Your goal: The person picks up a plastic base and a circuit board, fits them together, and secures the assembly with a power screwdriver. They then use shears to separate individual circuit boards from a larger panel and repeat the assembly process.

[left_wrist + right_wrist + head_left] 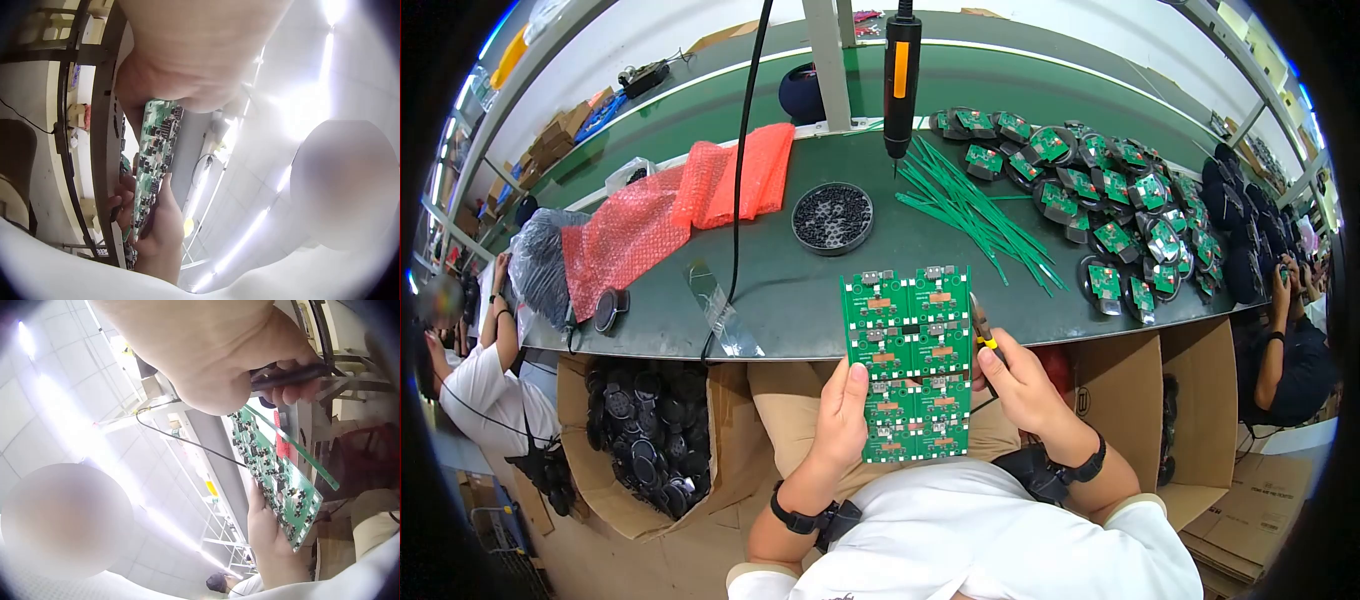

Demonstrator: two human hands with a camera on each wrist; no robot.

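A panel of green circuit boards is held over the lap, face up and tilted. My left hand grips its left edge, thumb on top. My right hand holds cutting pliers with yellow and black handles, their tips right at the panel's right edge. In the right wrist view the dark pliers handle lies within the curled fingers. A narrow green strip stands out at an angle from the panel's edge there. The left wrist view shows components on the panel's underside.
Loose green strips lie on the table, beside a heap of round black parts with green boards. An electric screwdriver hangs above. A dish of screws, red bubble wrap and cartons stand around.
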